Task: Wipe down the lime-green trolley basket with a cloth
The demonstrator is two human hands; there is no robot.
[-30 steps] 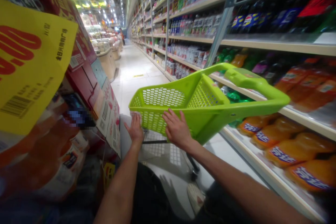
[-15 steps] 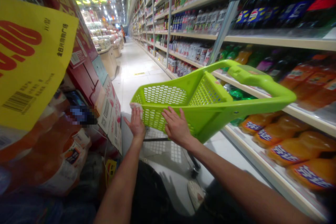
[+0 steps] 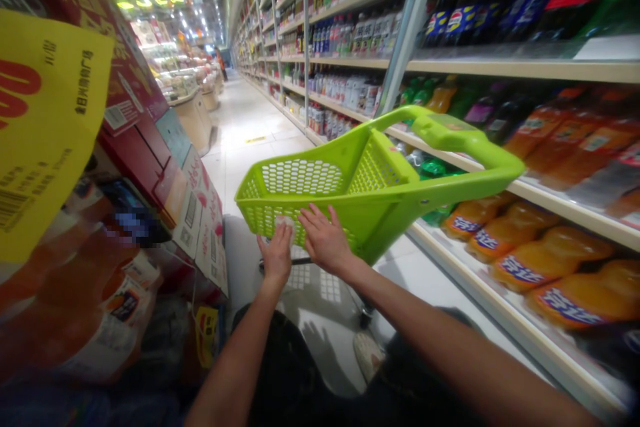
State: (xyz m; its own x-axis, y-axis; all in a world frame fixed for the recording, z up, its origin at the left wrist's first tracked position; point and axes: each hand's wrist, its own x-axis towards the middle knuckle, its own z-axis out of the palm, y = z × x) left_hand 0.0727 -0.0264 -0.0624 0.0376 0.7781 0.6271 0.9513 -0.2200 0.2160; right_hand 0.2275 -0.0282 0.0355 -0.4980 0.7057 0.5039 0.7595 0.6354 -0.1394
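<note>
A lime-green shopping cart [image 3: 376,223] with a honeycomb-holed basket stands before me, its handle to the right. My left hand [image 3: 277,256] presses a crumpled whitish cloth or tissue [image 3: 285,221] against the near side wall of the basket, below the rim. To the right of it, my right hand [image 3: 326,240] lies on the same wall with fingers stretched out, fingertips close under the rim. Nothing shows in the right hand. The basket's inside, as far as it is visible, holds nothing.
Drink shelves [image 3: 520,68] run along the right, with orange soda bottles [image 3: 565,303] low down near the cart. On the left stand stacked cartons [image 3: 203,233], wrapped orange drinks [image 3: 100,320] and a yellow price sign [image 3: 45,120]. A tiled aisle [image 3: 250,113] stretches ahead.
My left hand has slid the cloth from the basket's front corner rightward and down along the side wall, closer to my right hand. The right hand stays on the wall. The view has shifted slightly.
</note>
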